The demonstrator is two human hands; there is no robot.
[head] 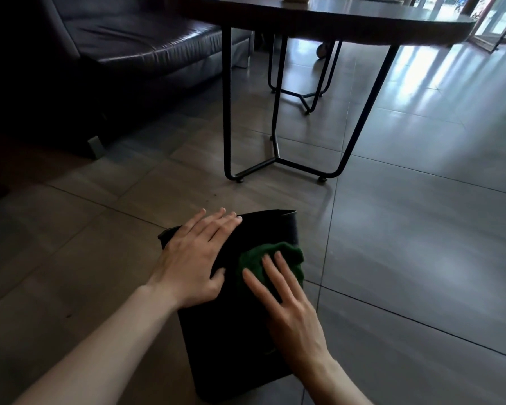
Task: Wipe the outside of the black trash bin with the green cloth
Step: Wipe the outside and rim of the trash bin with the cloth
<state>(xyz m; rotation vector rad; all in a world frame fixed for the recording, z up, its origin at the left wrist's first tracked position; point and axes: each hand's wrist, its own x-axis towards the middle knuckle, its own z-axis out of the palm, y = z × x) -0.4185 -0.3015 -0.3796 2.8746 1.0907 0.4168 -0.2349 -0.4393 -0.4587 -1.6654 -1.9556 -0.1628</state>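
Black bin (231, 340) lies on its side on the tiled floor (421, 229), open mouth pointing away from the person. Left hand (193, 258) rests flat on the upper side near the rim, fingers (216, 222) spread wide, holding nothing, thumb pressed on the bin wall. Right hand (287, 311) lies flat beside it, its fingers (275, 270) open and pressing down on the green cloth (275, 255). Cloth is bunched under and just beyond those fingertips, touching the bin near its right edge. Beyond the fingers: metal-legged table (333, 21); dark sofa (129, 45) far left.
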